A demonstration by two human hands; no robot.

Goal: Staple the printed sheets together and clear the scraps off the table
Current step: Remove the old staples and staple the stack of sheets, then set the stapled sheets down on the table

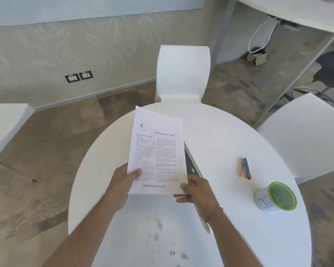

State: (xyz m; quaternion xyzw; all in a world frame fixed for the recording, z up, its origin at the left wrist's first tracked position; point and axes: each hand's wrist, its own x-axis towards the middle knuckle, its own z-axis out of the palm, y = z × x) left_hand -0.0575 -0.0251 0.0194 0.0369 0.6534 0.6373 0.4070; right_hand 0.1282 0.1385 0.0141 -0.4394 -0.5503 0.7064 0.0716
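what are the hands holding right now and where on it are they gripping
Both hands hold the printed sheets above the table by the bottom edge: the left hand pinches the lower left corner, the right hand the lower right corner.

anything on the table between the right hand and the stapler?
Nothing: in the head view, only bare white table lies between the right hand and the stapler.

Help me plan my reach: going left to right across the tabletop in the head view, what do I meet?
Left hand → printed sheets → right hand → stapler → green-rimmed container.
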